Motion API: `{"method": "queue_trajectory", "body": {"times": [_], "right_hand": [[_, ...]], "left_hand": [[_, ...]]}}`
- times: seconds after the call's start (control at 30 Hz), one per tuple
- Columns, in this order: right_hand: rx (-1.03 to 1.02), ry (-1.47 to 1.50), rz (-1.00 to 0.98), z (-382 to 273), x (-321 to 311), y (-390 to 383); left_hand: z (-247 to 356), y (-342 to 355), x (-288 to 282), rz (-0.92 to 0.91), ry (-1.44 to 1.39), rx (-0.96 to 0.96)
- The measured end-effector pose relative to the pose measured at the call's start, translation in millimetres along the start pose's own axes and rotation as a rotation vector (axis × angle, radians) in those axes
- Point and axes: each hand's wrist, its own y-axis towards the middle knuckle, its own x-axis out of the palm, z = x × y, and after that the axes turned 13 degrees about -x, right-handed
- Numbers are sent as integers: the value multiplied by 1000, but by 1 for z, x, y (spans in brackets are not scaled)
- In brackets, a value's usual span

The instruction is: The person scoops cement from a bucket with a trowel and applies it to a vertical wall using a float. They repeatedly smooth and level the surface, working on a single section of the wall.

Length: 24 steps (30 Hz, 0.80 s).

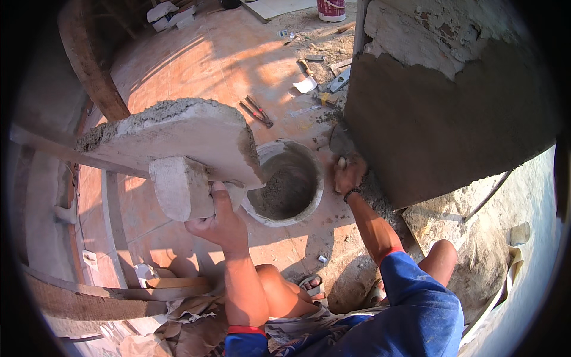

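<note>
My left hand [222,222] grips the block handle of a mortar-crusted hawk board [196,134], held tilted above the floor with its underside toward me. Wet grey mortar clings along its far edge. Low beside the plastered block, my right hand [351,175] is closed round the pale handle of a trowel [341,141]; its grey blade points away from me and partly blends into the shadow. Between my hands stands a round white-rimmed bucket [317,205] with grey mortar [284,185] inside, partly covered by the board's near corner.
Freshly plastered masonry [446,125] rises close on the right. Red-handled pliers [257,112], a white-bladed scraper [306,84] and a spirit level [340,79] lie beyond the bucket. A red pail [331,9] stands far off. Wooden beams [89,65] run along the left.
</note>
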Motion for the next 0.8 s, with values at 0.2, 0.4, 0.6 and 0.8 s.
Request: {"method": "queue_trajectory", "body": {"times": [0.2, 0.4, 0.6, 0.8], "right_hand": [[-287, -177, 127, 17, -41, -33], [-260, -194, -6, -8, -79, -74], [-233, -210, -116, -23, -123, -135], [112, 3, -407, -21, -167, -178]], "left_hand": [[-5, -2, 5, -54, -105, 8], [-5, -3, 8, -34, -38, 67], [-5, -4, 9, -10, 2, 82], [-1, -2, 8, 17, -85, 21]]}}
